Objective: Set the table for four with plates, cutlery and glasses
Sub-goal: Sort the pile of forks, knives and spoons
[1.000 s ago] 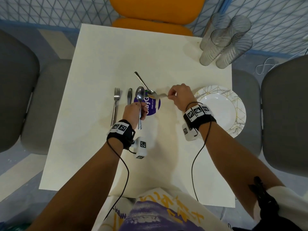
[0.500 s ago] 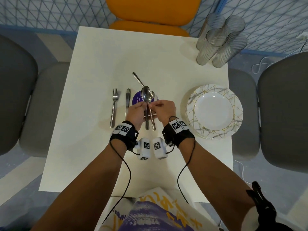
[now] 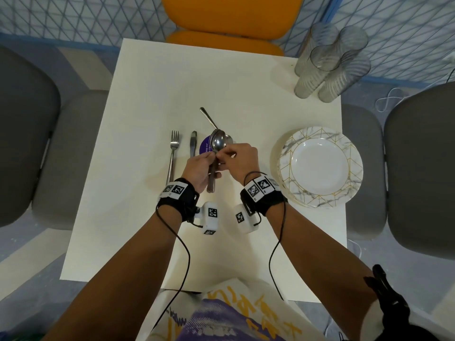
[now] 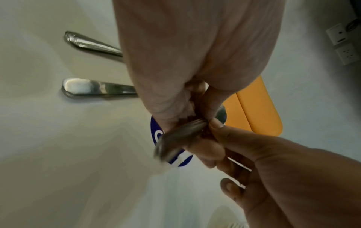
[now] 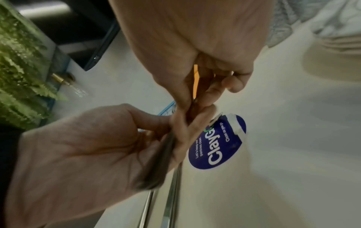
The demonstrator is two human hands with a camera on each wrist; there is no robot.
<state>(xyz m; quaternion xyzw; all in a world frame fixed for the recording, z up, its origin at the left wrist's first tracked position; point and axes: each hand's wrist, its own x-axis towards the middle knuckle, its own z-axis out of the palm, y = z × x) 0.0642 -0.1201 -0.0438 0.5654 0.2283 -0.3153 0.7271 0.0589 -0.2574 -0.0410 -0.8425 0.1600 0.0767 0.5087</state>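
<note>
Two stacked spoons (image 3: 219, 143) are held over the table's middle, bowls away from me and handles (image 3: 211, 185) toward me. My left hand (image 3: 211, 156) grips their necks from the left, and my right hand (image 3: 223, 155) pinches them from the right. In the wrist views the spoons are blurred between the fingers of both hands (image 4: 180, 137) (image 5: 156, 169). A third spoon (image 3: 208, 117) lies slanted on the table behind them. Left of my hands a fork (image 3: 173, 153) and a knife (image 3: 193, 143) lie side by side. At the right is a stack of marbled plates (image 3: 320, 166). Several clear glasses (image 3: 330, 62) cluster at the far right corner.
A round purple sticker (image 3: 205, 146) is on the white table (image 3: 138, 99) under the spoons. An orange chair (image 3: 231, 16) stands at the far side, with grey chairs at the left (image 3: 27, 134) and right (image 3: 418, 163). A white cable (image 3: 391, 99) lies on the floor at the right.
My right hand brought its spoon in from the right to the spoon in my left hand. Both hands now hold the two spoons stacked together.
</note>
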